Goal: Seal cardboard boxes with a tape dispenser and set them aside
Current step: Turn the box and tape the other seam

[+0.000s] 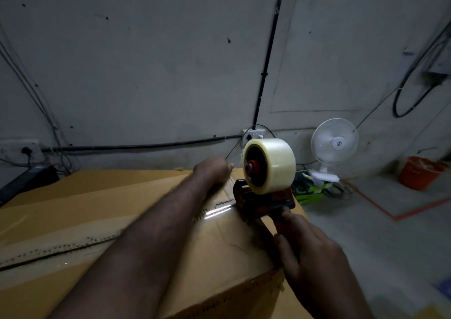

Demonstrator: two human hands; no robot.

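Tape dispenser (pixel 266 200) stands on the cardboard box (pixel 109 221), your right hand (pixel 311 255) gripping its handle; your left hand (pixel 213 171) reaches the far edge, its grip too blurred to tell.

The room is dim and grey. A bright white shine sits on the clear shiny tape strip (pixel 217 211) on the big brown cardboard box (pixel 122 184). The left hand (pixel 214 169) looks blurry. The black wall pipes (pixel 269 50) bend near the edges, and the corners are dark
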